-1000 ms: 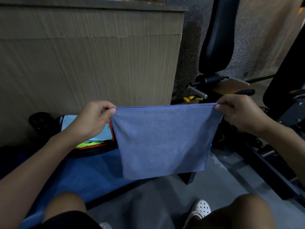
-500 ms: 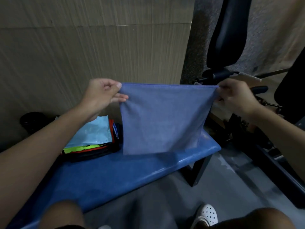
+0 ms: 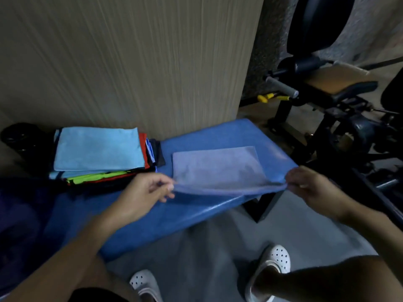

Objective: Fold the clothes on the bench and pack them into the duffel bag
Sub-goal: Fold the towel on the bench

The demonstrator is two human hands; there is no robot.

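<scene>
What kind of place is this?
Probably a gym: a padded blue bench, and beside it a black exercise machine with a tan seat and a grey grip handle.

Tabletop: the blue padded tabletop [image 3: 196, 210] runs from lower left to upper right, its far side against a wood-grain wall.
Left part: a stack of folded clothes [image 3: 93, 177] lies directly on the padding, with a light blue cloth [image 3: 98, 147] on top and lime, red and dark layers showing at its edges.
Right part: a grey-blue cloth [image 3: 218, 166] lies flat just beside the stack and apart from it. Its near edge is raised off the padding, pinched by the left hand [image 3: 141, 192] and right hand [image 3: 309, 186].
Support: a dark leg [image 3: 266, 205] stands on the grey floor [image 3: 207, 247].
</scene>
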